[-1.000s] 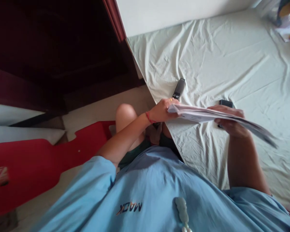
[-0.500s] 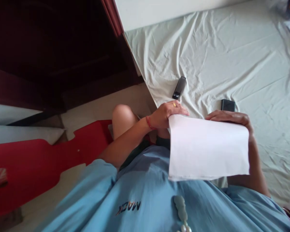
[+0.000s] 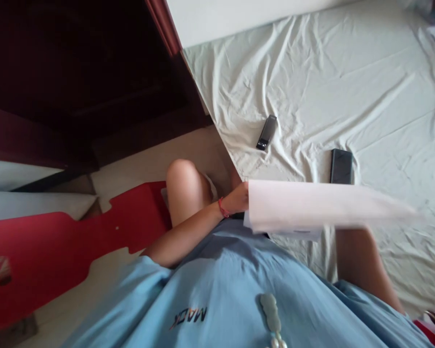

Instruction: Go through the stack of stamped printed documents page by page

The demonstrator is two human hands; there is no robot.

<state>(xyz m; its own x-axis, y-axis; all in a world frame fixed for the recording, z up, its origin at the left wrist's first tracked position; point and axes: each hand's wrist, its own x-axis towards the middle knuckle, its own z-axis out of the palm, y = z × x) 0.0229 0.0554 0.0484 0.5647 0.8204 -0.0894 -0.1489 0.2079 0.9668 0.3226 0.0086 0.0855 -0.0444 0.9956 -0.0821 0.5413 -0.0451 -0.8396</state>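
White sheets of paper [image 3: 311,205] are held up in front of my chest, the top one spread wide and its right end smeared by motion. Below its lower edge, part of another sheet [image 3: 300,235] with a small dark mark shows. My left hand [image 3: 239,198], with a red bracelet at the wrist, grips the paper's left edge; its fingers are behind the sheet. The paper hides my right hand, and only the forearm [image 3: 358,251] comes out beneath it. A black stapler-like object [image 3: 267,132] and a dark phone [image 3: 341,166] lie beyond the paper.
A bed or platform with a wrinkled pale sheet [image 3: 311,96] fills the right side. At the left stand a red plastic seat [image 3: 58,251] and dark furniture [image 3: 76,72]. My bent knee [image 3: 184,188] is beside the bed's edge.
The paper has swung flatter and its right end now reaches farther right. My left hand has moved down and left to its edge. My right hand has gone out of sight behind it.
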